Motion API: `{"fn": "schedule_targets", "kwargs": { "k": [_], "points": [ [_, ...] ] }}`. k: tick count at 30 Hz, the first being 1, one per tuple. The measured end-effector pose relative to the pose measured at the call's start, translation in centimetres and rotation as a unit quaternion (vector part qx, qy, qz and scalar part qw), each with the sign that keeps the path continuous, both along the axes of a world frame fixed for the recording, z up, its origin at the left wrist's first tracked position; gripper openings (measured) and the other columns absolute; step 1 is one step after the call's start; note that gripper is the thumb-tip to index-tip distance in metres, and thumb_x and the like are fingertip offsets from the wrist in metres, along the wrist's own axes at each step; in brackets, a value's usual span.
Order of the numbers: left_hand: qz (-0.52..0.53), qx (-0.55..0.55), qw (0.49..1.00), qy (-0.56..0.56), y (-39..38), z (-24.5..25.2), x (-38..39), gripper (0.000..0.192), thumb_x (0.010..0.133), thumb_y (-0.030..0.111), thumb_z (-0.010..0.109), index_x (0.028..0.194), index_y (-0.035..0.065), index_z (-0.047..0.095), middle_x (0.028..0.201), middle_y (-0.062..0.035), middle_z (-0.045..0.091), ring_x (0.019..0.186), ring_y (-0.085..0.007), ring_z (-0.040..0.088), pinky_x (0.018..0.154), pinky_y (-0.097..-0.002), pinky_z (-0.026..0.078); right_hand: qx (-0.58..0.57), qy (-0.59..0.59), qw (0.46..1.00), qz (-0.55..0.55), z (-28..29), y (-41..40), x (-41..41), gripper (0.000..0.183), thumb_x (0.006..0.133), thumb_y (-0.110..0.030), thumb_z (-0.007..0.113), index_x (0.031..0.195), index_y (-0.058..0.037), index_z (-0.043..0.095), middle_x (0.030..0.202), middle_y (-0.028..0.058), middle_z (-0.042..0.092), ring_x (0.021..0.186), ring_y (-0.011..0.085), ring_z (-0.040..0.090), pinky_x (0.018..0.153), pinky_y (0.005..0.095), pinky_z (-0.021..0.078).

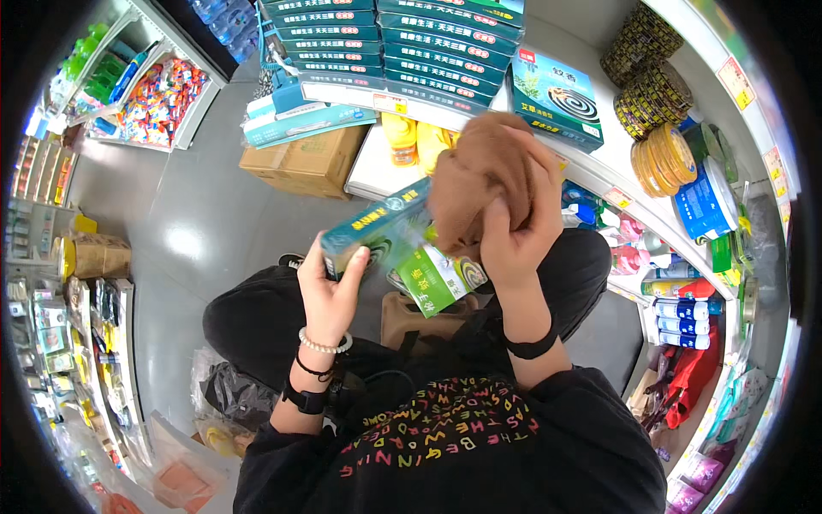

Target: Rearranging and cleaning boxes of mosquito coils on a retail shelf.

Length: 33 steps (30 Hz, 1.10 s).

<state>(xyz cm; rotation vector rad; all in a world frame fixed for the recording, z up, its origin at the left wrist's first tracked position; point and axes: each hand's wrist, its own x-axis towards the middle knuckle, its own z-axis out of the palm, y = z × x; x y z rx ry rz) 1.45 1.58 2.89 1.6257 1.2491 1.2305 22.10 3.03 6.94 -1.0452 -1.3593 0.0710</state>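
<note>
My left hand point(331, 283) grips the near end of a dark green mosquito coil box point(379, 215), which is tilted and partly blurred. A bunched brown cloth point(485, 180) is in my right hand point(523, 225), in front of the far end of that box. Below the cloth lies a green and white mosquito coil box point(437, 276), above a brown plastic stool point(411, 321) between my legs. Whether the cloth touches the held box cannot be told.
Stacked dark green boxes point(443, 54) and an upright mosquito coil box point(555, 99) stand on the shelf ahead. Yellow bottles point(401, 138) are on the lower shelf, beside a cardboard carton point(305, 160). Round tins point(664, 160) and spray cans point(684, 324) line the right shelves.
</note>
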Motion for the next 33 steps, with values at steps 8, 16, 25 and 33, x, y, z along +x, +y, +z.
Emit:
{"fn": "schedule_targets", "kwargs": {
  "k": [8,16,25,33],
  "points": [
    [0.012,0.183,0.970,0.162,1.0,2.3,-1.8,0.030,0.065,0.017,0.072,0.089,0.0000,0.064,0.078,-0.0104,0.066,0.067,-0.0228,0.065,0.065,-0.0271,0.050,0.005,-0.162,0.983,0.083,0.7,1.4,-3.3,0.033,0.058,-0.023,0.062,0.087,-0.0054,0.062,0.105,0.0044,0.059,0.085,0.0245,0.053,0.072,0.0360,0.0408],
    [0.137,-0.107,0.909,-0.379,1.8,1.3,-2.1,0.033,0.093,0.037,0.047,0.097,0.0040,0.052,0.080,-0.0006,0.061,0.061,-0.0045,0.054,0.050,-0.0138,0.038,-0.093,0.450,0.887,-0.047,-2.9,0.9,-0.4,0.037,0.086,-0.017,0.046,0.114,0.0062,0.052,0.110,0.0140,0.058,0.098,0.0193,0.057,0.087,0.0310,0.0439],
    [0.049,-0.274,0.750,-0.601,2.7,0.9,2.7,0.059,0.093,0.051,0.033,0.130,0.0056,0.039,0.130,-0.0107,0.046,0.117,-0.0249,0.046,0.099,-0.0405,0.038,0.061,0.006,0.998,0.017,-2.6,-0.2,-7.6,0.030,0.065,-0.023,0.070,0.087,-0.0059,0.062,0.118,0.0146,0.051,0.109,0.0300,0.044,0.090,0.0418,0.0313],
    [-0.049,-0.265,0.723,-0.636,5.5,2.0,-1.0,0.050,0.093,0.046,0.040,0.123,0.0062,0.046,0.115,-0.0128,0.057,0.098,-0.0255,0.060,0.084,-0.0417,0.051,0.032,-0.034,0.962,0.268,-4.9,-5.1,-4.8,0.036,0.076,-0.036,0.065,0.095,-0.0051,0.060,0.115,0.0167,0.054,0.093,0.0314,0.054,0.084,0.0455,0.0405]
  ]
}}
